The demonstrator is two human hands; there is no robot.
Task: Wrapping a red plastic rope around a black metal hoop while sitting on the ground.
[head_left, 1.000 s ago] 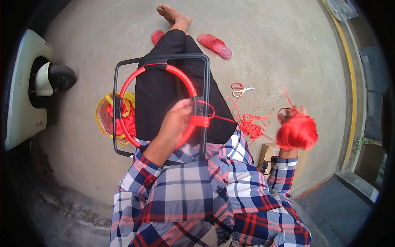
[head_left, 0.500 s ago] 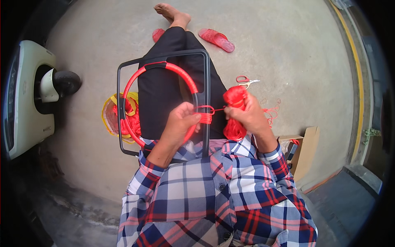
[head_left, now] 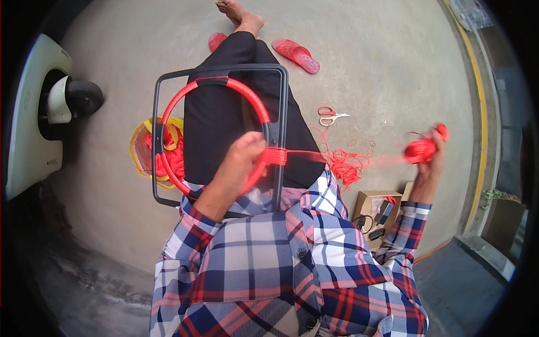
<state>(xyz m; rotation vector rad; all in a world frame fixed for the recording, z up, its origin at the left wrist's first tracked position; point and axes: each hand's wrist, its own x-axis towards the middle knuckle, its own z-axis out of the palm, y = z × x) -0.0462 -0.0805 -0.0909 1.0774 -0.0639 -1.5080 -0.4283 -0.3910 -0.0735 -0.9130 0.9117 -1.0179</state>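
Across my lap lies a black rectangular frame (head_left: 283, 101) with a round ring (head_left: 255, 101) inside it, partly wrapped in red cord. My left hand (head_left: 242, 162) is closed around the ring's right side. Beside its fingers, a band of red cord windings (head_left: 275, 156) bridges the ring and the frame's right bar. From that band a taut, blurred strand (head_left: 306, 154) runs rightward. Far out to the right, my right hand (head_left: 433, 160) grips a red cord bundle (head_left: 420, 151), which is smeared by motion.
Loose red cord (head_left: 345, 167) lies tangled on the floor right of my lap, with scissors (head_left: 332, 116) beyond it. A cardboard box (head_left: 364, 205) holds dark devices and cables. Left of my legs stands a yellow-edged bag (head_left: 137, 149) of red cord. Slippers (head_left: 296, 55) and a vehicle wheel (head_left: 85, 98) are farther off.
My right hand has swung far to the right with the cord bundle, drawing the strand out. The small loop near the windings has closed up. My left hand stays at the ring.
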